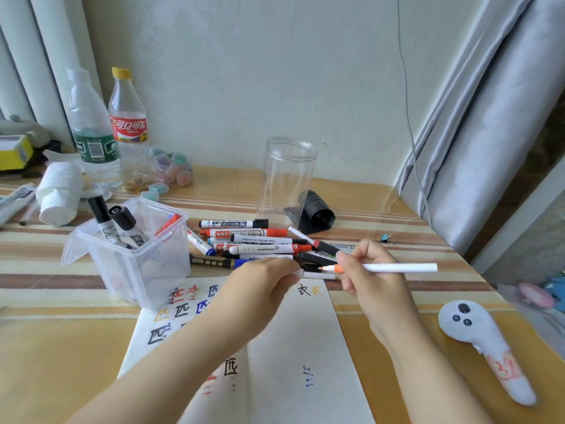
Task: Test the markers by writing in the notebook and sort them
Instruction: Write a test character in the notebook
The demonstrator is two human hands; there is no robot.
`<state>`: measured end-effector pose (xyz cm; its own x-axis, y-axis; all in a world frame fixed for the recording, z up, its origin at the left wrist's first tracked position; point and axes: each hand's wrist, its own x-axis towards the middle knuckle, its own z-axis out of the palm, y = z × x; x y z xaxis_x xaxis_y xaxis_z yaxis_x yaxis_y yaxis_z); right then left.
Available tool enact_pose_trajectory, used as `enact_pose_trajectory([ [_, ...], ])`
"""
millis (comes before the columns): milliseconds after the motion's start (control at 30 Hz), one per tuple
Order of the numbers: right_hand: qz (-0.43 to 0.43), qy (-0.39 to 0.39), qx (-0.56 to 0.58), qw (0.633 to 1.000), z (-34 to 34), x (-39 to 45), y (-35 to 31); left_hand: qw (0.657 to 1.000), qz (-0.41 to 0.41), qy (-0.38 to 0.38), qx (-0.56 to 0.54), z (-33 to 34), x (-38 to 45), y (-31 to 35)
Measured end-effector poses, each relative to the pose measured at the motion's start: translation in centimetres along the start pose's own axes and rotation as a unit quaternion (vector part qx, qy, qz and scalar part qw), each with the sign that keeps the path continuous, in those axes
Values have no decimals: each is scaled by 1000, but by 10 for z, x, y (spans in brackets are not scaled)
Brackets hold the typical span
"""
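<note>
Well beyond the hands, two plastic bottles (107, 130) stand at the worktop's (382, 209) far left, a black roll (315, 214) lies ahead, and a white controller (483, 341) lies just right.

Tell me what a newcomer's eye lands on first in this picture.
First, the right hand at centre, gripping an uncapped white marker with an orange tip above the open notebook, while the left hand holds its white cap. Behind them lies a loose pile of markers on the striped table. To the left stands a clear plastic bin holding a few sorted markers.
</note>
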<state>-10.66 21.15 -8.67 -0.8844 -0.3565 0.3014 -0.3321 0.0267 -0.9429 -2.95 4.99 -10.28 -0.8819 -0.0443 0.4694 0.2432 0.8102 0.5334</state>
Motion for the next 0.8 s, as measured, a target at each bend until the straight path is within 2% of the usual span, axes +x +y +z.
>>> enact_pose_trajectory([
  [233,-48,-54,68,995,24,-16,-44,997,-3,38,-59,-43,-23,20],
  [633,-68,-122,54,989,71,-36,-70,995,-64,60,-51,-90,-73,26],
  [800,-63,-134,90,985,99,-43,-74,996,-43,70,-33,-104,-83,26],
])
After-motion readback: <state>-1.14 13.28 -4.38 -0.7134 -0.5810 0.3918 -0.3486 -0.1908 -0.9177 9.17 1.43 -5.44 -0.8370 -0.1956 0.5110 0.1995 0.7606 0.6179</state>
